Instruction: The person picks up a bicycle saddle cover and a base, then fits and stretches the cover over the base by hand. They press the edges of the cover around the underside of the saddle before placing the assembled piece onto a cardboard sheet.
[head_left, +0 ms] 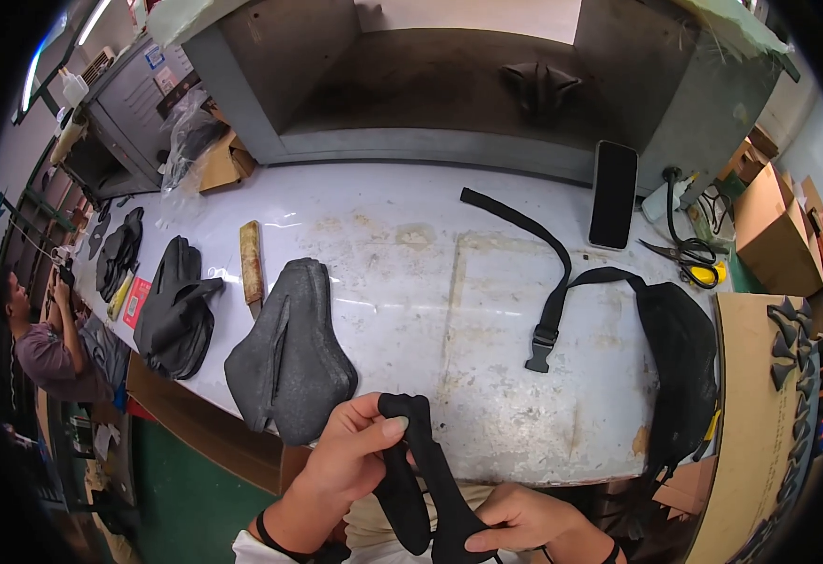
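Observation:
Close to my body, below the table's near edge, both hands hold a soft black piece (442, 484) with two long strips and a gap between them. My left hand (348, 456) pinches its upper end between thumb and fingers. Its lower right end is gripped by my right hand (524, 519), thumb on top. Just beyond my left hand lies a dark grey bicycle saddle piece (322, 362) with a long slit down its middle. Farther left rests a pile of similar black saddle pieces (174, 315). The lowest part of the held piece runs off the frame.
A knife (252, 268) with a wrapped handle lies behind the saddle piece. At right are a black waist bag (680, 352), its buckled strap (553, 315), a phone (613, 197) and scissors (689, 256). A grey metal cabinet (430, 150) borders the back. Another person (59, 352) sits far left.

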The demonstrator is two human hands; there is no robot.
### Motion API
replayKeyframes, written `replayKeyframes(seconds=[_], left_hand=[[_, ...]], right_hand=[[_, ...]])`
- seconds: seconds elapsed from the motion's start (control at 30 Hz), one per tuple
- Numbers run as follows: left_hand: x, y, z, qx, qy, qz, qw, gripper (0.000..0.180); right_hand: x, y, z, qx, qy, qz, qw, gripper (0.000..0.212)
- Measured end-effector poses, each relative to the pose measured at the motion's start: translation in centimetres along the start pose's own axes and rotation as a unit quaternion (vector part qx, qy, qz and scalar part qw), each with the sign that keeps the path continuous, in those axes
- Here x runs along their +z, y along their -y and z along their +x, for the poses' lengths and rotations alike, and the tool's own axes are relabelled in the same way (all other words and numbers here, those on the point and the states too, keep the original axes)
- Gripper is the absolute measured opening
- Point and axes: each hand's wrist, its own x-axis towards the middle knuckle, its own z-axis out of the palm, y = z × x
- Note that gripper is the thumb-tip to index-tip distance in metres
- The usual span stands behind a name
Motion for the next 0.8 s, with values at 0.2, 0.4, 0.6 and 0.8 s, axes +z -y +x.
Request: replayKeyframes(seconds=[0.2,0.4,0.6,0.8], left_hand=[[0.4,-0.5,-0.1,-0.032,0.052,-0.041,0.997,0.019],[2.1,0.9,0.2,0.011,0.140,0.193,0.971,0.023],[1.6,0.5,-2.0,-0.059,0.139,0.026,0.988,0.029],[3.3,-0.6,-2.5,0.262,0.111,0.514,0.809,0.025]], right_hand=[[2.0,-0.1,0.3,0.038,-0.128,0.279,0.951,0.049],[0.8,2.9,3.8,-0.074,-0.297,-0.001,0.952,0.027],[2.8,4.4,4.7,-0.148,-0.379,0.013,0.913,0.019],[3.1,2.5,3.9,-0.142,-0.379,0.149,0.902,0.019]])
